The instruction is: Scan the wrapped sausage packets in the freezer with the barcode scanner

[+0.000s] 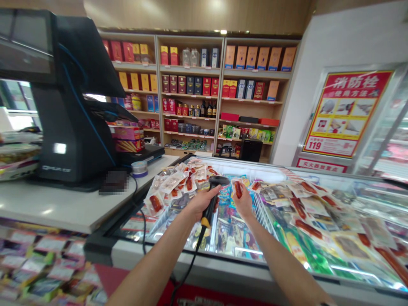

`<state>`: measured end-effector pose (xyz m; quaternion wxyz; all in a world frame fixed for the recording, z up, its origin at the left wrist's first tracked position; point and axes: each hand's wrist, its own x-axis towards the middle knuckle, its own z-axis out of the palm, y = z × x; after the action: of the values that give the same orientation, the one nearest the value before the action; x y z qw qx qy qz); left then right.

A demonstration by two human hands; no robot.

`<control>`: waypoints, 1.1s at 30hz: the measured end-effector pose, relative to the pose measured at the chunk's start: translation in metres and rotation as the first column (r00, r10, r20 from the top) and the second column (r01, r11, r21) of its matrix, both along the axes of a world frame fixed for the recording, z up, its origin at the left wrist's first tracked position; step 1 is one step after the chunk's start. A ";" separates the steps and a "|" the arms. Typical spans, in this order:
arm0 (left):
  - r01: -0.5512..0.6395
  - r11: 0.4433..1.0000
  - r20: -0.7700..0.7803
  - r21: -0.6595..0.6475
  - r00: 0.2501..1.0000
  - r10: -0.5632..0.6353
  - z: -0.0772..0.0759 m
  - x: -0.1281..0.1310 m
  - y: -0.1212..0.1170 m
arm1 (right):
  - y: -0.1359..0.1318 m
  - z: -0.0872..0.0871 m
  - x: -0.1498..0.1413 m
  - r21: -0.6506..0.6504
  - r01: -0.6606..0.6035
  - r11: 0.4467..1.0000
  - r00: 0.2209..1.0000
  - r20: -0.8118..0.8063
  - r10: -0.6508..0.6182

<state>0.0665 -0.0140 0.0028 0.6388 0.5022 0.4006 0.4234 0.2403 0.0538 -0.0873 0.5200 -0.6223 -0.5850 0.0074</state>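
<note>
My left hand (201, 203) is closed round the grip of a black barcode scanner (214, 196) with a yellow base and a black cable hanging down. The scanner's head points right. My right hand (244, 203) pinches a small clear packet with a red sausage (237, 188) and holds it upright just beside the scanner's head. Both hands hover over the glass lid of a chest freezer (229, 250). Several more sausage packets (178, 182) lie spread on the glass to the left, and others (306, 212) to the right.
A black cash register terminal (73, 114) stands on the white counter (57, 208) at left, with a small round tin (139, 168) beside it. Shelves of boxed goods and bottles (197, 89) fill the back wall. A red fire-hydrant poster (346, 112) hangs at right.
</note>
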 end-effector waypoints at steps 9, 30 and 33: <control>-0.014 0.999 0.010 0.035 1.000 0.014 0.000 -0.001 0.005 | -0.002 0.003 0.009 -0.164 0.178 0.970 0.974 0.168 -0.150; -0.325 0.944 -0.036 0.061 0.944 0.328 -0.016 -0.100 0.004 | 0.031 0.029 -0.138 -0.454 -0.025 0.891 0.901 0.375 0.216; -0.327 0.942 -0.046 0.076 0.943 0.331 -0.015 -0.101 0.001 | 0.036 0.030 -0.147 -0.456 -0.056 0.888 0.908 0.347 0.236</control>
<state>-0.0343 -0.0126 -0.0125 0.5300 0.4616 0.4829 0.5224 0.0931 0.0898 -0.0578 0.2374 -0.6645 -0.7066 0.0530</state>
